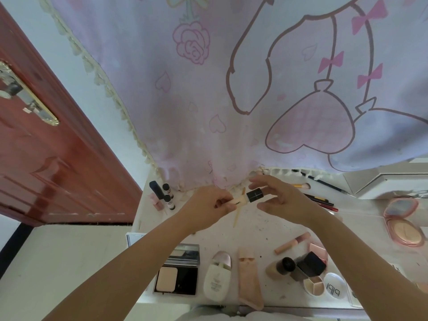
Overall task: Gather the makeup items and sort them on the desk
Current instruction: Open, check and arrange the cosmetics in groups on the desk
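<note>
**Concealer tube held over the desk among scattered makeup**

At the far left corner of the desk (254, 228) stood a dark tube (155, 189) and two small black-capped bottles (168, 198), close together. Along the near edge, from the left, lay an open powder compact (177, 275) with its mirror raised, then a white bottle with a pink cap (217, 278), then a flat peach tube (250, 280).

Above the middle of the desk the left hand (209, 208) pinched the pale body of a small concealer tube (245, 199) between thumb and curled fingers, holding it level and clear of the surface. The tube's black cap pointed right, toward the right hand (281, 200), whose fingers were spread and relaxed around the cap; whether they touched it could not be told.

Right of the peach tube lay a slim pink lip gloss (293, 243), a foundation bottle with a black cap (280, 267), a black cube-capped bottle (309, 265) and a round palette (313, 286). Pencils (322, 202) lay toward the far right edge, and an open pink round compact (403, 218) sat at the right edge. A pink patterned curtain (231, 89) hung behind the desk.
</note>
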`<action>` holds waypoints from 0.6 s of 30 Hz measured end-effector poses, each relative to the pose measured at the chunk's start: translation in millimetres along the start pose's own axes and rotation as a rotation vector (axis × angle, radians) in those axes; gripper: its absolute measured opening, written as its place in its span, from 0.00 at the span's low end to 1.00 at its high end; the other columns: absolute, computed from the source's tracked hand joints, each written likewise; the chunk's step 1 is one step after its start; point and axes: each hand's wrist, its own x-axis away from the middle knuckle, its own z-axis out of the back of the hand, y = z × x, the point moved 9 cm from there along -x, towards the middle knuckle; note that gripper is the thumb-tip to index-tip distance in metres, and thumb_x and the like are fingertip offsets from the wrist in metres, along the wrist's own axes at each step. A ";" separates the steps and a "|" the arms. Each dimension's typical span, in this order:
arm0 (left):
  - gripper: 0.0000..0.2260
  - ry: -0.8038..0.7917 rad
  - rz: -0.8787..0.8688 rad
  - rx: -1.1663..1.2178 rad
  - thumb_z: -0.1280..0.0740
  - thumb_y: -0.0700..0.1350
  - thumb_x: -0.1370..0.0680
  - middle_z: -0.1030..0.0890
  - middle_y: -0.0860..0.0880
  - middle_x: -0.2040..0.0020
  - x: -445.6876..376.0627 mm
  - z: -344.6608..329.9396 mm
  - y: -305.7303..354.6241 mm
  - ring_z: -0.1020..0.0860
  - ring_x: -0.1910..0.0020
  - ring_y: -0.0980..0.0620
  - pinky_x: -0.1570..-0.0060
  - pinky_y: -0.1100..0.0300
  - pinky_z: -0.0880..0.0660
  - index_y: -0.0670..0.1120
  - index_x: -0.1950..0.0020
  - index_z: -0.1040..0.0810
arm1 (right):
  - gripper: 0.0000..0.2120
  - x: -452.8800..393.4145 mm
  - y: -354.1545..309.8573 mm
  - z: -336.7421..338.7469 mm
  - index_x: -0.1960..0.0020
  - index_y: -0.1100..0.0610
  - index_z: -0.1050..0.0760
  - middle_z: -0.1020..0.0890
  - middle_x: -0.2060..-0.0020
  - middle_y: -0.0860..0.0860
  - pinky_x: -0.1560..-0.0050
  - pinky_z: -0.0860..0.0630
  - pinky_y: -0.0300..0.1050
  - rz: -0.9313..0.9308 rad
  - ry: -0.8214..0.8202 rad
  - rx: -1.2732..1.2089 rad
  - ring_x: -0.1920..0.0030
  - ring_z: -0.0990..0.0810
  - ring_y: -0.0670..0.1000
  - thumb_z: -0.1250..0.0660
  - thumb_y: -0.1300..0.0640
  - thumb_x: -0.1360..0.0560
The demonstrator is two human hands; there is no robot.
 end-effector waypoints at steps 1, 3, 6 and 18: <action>0.08 -0.001 0.004 0.007 0.38 0.45 0.23 0.28 0.53 0.67 0.8 -0.6 -1.5 0.33 0.69 0.60 0.66 0.72 0.34 0.43 0.55 0.21 | 0.26 -0.7 2.8 -3.5 0.45 0.35 0.36 0.27 0.48 0.38 0.54 0.23 0.31 -0.026 -0.032 -0.031 0.49 0.25 0.36 0.33 0.65 0.28; 0.09 -0.006 0.013 0.010 0.38 0.45 0.23 0.30 0.53 0.69 2.4 -3.0 -4.7 0.33 0.72 0.61 0.67 0.73 0.33 0.43 0.56 0.21 | 0.22 -3.7 6.9 -7.3 0.46 0.36 0.37 0.26 0.50 0.39 0.55 0.24 0.30 -0.066 -0.048 0.018 0.52 0.23 0.37 0.34 0.60 0.27; 0.09 -0.021 0.019 -0.016 0.38 0.45 0.23 0.30 0.53 0.69 2.4 -7.8 -10.8 0.34 0.70 0.60 0.65 0.70 0.35 0.42 0.56 0.21 | 0.09 -8.0 5.8 -10.0 0.56 0.44 0.28 0.21 0.63 0.44 0.62 0.26 0.28 -0.082 -0.018 0.148 0.66 0.23 0.37 0.37 0.59 0.25; 0.08 -0.079 0.205 0.035 0.39 0.43 0.22 0.26 0.47 0.58 18.2 -14.7 -75.2 0.27 0.60 0.51 0.56 0.61 0.32 0.42 0.51 0.23 | 0.22 -47.1 26.2 -51.2 0.32 0.52 0.36 0.27 0.43 0.46 0.44 0.29 0.37 -0.162 -0.142 0.209 0.40 0.28 0.46 0.36 0.56 0.25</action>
